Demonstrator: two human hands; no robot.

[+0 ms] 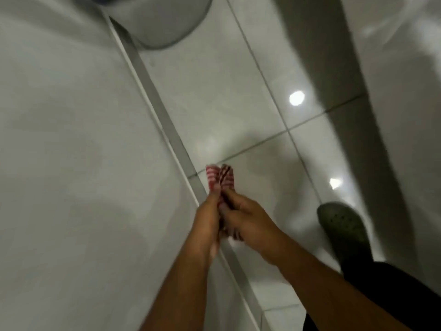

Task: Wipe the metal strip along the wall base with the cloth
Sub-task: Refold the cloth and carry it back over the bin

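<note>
Metal strip (167,123) is seen running diagonally from the upper left of the frame to the bottom centre, between a pale wall (71,151) on the left and a glossy tiled floor (226,91) on the right. At lower centre, a red-and-white striped cloth (220,177) is pinched between the left hand (207,215) and right hand (245,218), fingers closed on it, just above the strip. A dark shoe (343,225) is shown at the right.

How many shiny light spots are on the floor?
2. One bright spot is on the floor tiles to the upper right of the hands; the other spot is lower, just above the shoe. More may lie outside the view.
</note>
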